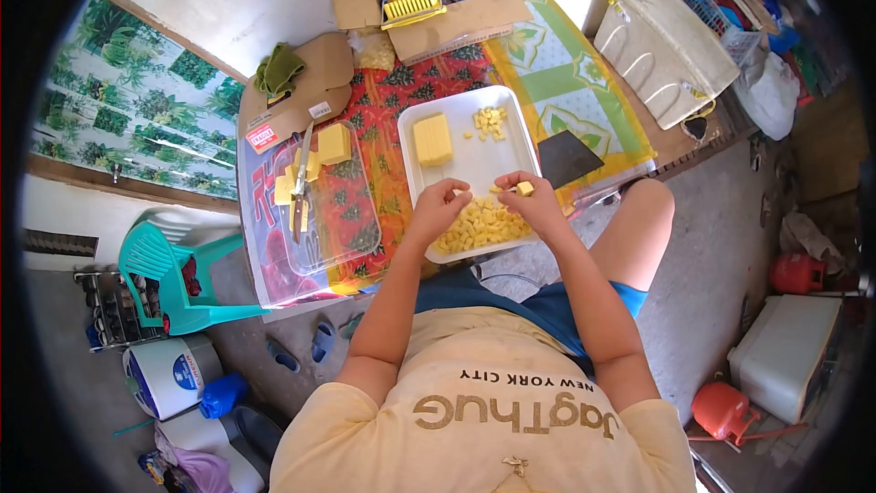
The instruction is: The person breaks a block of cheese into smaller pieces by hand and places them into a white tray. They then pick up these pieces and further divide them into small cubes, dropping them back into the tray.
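Note:
A white tray (468, 162) lies before me with many small yellow cheese-like cubes (484, 226) heaped along its near end. Over that heap, my right hand (538, 205) is closed in a pinch on a small yellow cheese block (525, 189). My left hand (442, 205) hovers at the heap's left side, its thumb and fingertips pressed together; whatever they hold is too small to make out. Farther up the tray stand a large sliced cheese block (432, 141) and a smaller group of cubes (491, 121).
Left of the tray, a clear plastic tray (351, 219) carries a knife (300, 187) and yellow blocks (334, 143). A dark flat sheet (570, 162) is at right. Behind are a cardboard box (456, 32) with a yellow slicer-like rack (413, 5), and a foam box (662, 55).

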Demonstrator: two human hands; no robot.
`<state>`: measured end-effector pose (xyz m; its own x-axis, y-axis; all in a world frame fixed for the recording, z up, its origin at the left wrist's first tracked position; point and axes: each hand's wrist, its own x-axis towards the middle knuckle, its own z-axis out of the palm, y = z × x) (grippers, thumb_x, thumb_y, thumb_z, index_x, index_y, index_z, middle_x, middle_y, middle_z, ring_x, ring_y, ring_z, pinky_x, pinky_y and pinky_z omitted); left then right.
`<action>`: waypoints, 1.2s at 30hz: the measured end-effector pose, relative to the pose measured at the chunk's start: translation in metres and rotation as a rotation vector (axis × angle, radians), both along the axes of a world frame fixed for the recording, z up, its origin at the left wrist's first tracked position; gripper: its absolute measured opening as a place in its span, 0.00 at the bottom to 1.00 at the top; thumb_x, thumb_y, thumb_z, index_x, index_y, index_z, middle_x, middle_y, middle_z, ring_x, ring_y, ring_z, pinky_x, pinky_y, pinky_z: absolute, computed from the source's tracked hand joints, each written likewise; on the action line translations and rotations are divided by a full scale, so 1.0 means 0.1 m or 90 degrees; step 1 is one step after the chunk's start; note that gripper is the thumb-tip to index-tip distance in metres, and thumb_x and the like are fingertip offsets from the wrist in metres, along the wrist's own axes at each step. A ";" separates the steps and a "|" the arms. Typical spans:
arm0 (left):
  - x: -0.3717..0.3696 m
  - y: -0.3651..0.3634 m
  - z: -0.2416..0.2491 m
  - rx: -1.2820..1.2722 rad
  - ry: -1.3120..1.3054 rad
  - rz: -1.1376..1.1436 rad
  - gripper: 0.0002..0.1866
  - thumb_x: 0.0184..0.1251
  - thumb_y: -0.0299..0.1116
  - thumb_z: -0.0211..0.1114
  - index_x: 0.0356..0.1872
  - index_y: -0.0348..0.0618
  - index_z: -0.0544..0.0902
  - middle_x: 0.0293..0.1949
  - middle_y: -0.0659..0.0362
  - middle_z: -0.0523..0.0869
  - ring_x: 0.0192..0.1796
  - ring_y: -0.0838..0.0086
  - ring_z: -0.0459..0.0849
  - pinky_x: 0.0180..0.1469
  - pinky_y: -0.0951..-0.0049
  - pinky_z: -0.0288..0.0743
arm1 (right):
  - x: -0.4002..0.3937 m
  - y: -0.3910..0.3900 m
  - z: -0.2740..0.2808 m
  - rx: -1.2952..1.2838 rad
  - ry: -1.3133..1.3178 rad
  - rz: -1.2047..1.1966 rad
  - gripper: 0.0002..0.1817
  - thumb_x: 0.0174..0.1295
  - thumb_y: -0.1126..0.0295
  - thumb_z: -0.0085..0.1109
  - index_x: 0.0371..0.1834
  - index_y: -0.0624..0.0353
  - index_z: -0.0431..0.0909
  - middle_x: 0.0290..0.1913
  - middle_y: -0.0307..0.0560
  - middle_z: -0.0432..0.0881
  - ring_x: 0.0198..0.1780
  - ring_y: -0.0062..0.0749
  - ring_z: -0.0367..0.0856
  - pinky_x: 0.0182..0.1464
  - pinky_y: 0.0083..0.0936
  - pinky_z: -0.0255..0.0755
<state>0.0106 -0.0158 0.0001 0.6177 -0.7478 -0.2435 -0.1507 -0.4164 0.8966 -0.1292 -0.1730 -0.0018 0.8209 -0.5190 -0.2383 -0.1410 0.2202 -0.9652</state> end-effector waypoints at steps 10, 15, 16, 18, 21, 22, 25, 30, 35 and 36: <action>0.07 0.15 0.12 -0.266 0.487 0.099 0.16 0.73 0.39 0.56 0.52 0.38 0.78 0.31 0.62 0.81 0.30 0.81 0.79 0.31 0.79 0.74 | -0.01 0.04 0.05 -0.164 0.055 0.046 0.13 0.55 0.76 0.61 0.44 0.64 0.81 0.32 0.37 0.81 0.37 0.22 0.80 0.41 0.21 0.75; -0.01 0.12 0.26 -0.321 0.581 0.129 0.18 0.75 0.41 0.52 0.53 0.35 0.76 0.37 0.57 0.83 0.37 0.76 0.83 0.40 0.72 0.80 | -0.04 0.06 0.33 0.082 0.105 -0.039 0.28 0.56 0.73 0.63 0.62 0.60 0.68 0.41 0.41 0.78 0.42 0.27 0.79 0.43 0.22 0.76; -0.03 0.11 0.32 -0.324 0.590 0.136 0.19 0.75 0.41 0.52 0.54 0.35 0.76 0.37 0.57 0.84 0.38 0.75 0.84 0.41 0.71 0.81 | -0.05 0.06 0.33 0.133 0.078 -0.041 0.29 0.57 0.73 0.62 0.63 0.59 0.66 0.45 0.42 0.76 0.45 0.27 0.78 0.44 0.23 0.76; -0.03 0.11 0.34 -0.324 0.599 0.130 0.19 0.75 0.41 0.52 0.54 0.35 0.76 0.37 0.56 0.84 0.38 0.75 0.84 0.41 0.72 0.81 | -0.09 0.03 0.34 0.236 0.022 -0.045 0.32 0.58 0.73 0.61 0.67 0.57 0.61 0.51 0.44 0.73 0.51 0.29 0.76 0.44 0.25 0.76; -0.01 0.11 0.34 -0.298 0.548 0.090 0.17 0.74 0.39 0.55 0.53 0.35 0.77 0.35 0.59 0.82 0.34 0.78 0.82 0.38 0.76 0.77 | -0.12 -0.03 0.42 0.358 -0.043 0.022 0.28 0.61 0.77 0.57 0.66 0.60 0.63 0.54 0.45 0.70 0.55 0.30 0.75 0.48 0.29 0.77; -0.03 0.11 0.34 -0.275 0.495 0.076 0.16 0.73 0.38 0.56 0.52 0.36 0.78 0.34 0.60 0.82 0.33 0.79 0.80 0.36 0.78 0.76 | -0.12 -0.02 0.48 0.345 -0.052 0.032 0.28 0.61 0.78 0.56 0.67 0.60 0.64 0.53 0.44 0.71 0.54 0.30 0.75 0.49 0.29 0.76; -0.14 0.06 0.45 -0.235 0.394 0.051 0.15 0.70 0.35 0.59 0.51 0.36 0.79 0.32 0.64 0.80 0.30 0.83 0.76 0.33 0.82 0.70 | -0.14 0.00 0.55 0.284 -0.076 0.066 0.28 0.61 0.81 0.56 0.67 0.61 0.65 0.49 0.42 0.74 0.52 0.27 0.77 0.50 0.26 0.75; -0.25 -0.03 0.58 -0.221 0.299 0.002 0.16 0.66 0.36 0.65 0.50 0.37 0.80 0.32 0.66 0.80 0.29 0.85 0.74 0.32 0.84 0.68 | -0.16 0.01 0.58 0.163 -0.120 0.087 0.29 0.57 0.81 0.63 0.65 0.61 0.69 0.44 0.40 0.82 0.47 0.22 0.80 0.49 0.19 0.74; -0.31 -0.09 0.72 -0.210 0.273 -0.022 0.17 0.62 0.36 0.69 0.48 0.37 0.81 0.33 0.65 0.82 0.29 0.85 0.74 0.31 0.84 0.68 | -0.19 0.04 0.72 0.160 -0.123 0.108 0.29 0.55 0.78 0.68 0.62 0.62 0.72 0.41 0.39 0.81 0.41 0.19 0.80 0.45 0.18 0.75; -0.31 -0.09 0.72 -0.205 0.275 -0.026 0.16 0.62 0.36 0.69 0.47 0.37 0.81 0.32 0.65 0.82 0.29 0.85 0.74 0.30 0.84 0.68 | -0.20 0.05 0.73 0.153 -0.135 0.116 0.28 0.56 0.78 0.68 0.62 0.62 0.72 0.41 0.39 0.81 0.40 0.19 0.79 0.44 0.18 0.75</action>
